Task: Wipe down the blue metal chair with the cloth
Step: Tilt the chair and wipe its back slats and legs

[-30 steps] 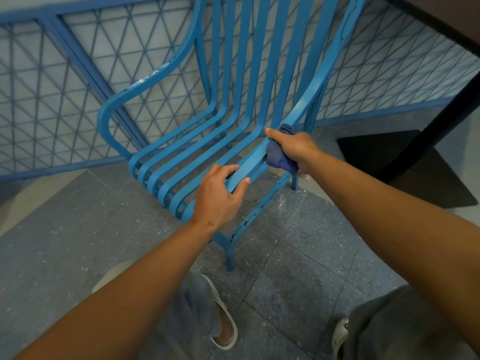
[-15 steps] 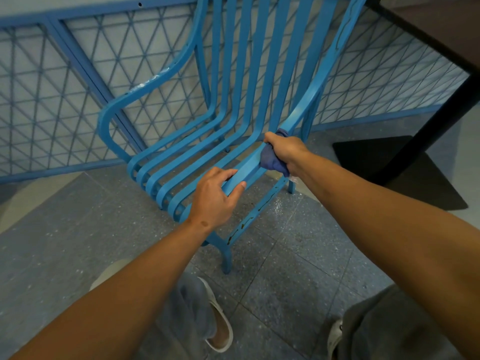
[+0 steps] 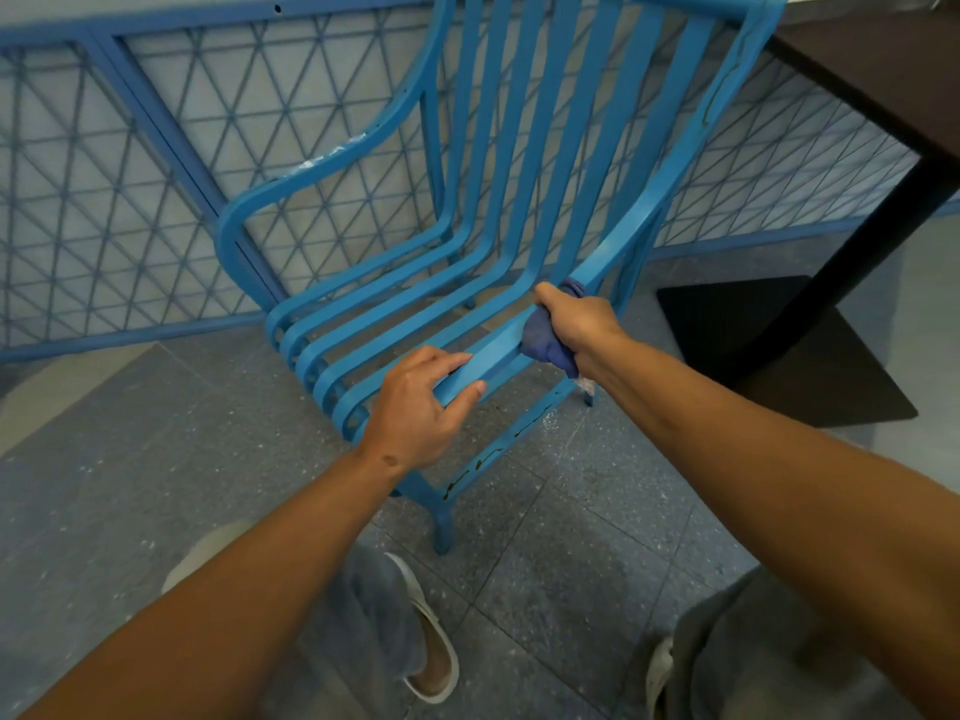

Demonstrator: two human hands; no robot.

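Where fingers curl, cloth [image 3: 545,345] half hides.

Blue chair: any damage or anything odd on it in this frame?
Yes. The blue chair's paint is chipped: dark rusty flecks run along the lower side rail beneath the seat, and whitish scuffs mark the far armrest. A thin dark crack-like line runs down the near backrest edge.
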